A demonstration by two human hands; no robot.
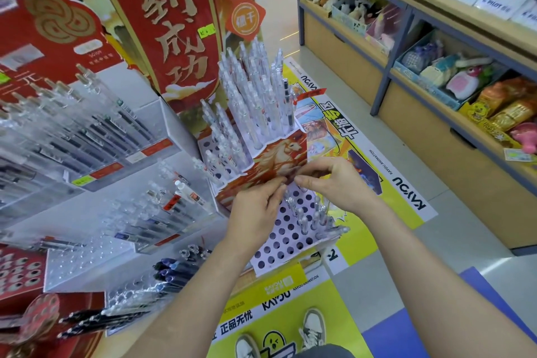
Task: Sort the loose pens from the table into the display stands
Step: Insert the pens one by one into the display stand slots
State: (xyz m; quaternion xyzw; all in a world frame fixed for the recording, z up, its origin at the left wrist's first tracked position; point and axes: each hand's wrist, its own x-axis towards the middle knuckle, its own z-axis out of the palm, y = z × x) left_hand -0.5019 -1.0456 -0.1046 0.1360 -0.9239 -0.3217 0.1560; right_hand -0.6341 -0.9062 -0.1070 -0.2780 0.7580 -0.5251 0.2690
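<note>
Loose pens [125, 308] lie heaped at the near left corner of the display, dark blue ones, black ones and clear ones mixed together, none of them in a hole yet. Behind them two acrylic stands [96, 136] hold slanted rows of clear pens and look fairly full. Further to the centre rises the red card stand [270, 157], stepped in tiers: its upper tiers are crowded with upright clear pens [252, 96], while its lowest tier, a white perforated tray [279, 244], holds only a small cluster of pens at its far right side and shows many open holes. The left hand [255, 212] and the right hand [334, 183] meet just above that tray, in front of the printed panel, each with thumb and forefinger drawn together as in a pinch. What they pinch, if anything, is too small and too hidden to tell, so I cannot say whether a pen is in hand. To the right, well apart across the aisle, shelves [386, 67] carry soft toys and packets that play no part here. Judged from this, the sorting is partly done: the upper tiers are filled, the bottom tray is barely started, and the whole pile at the left remains to be placed.
</note>
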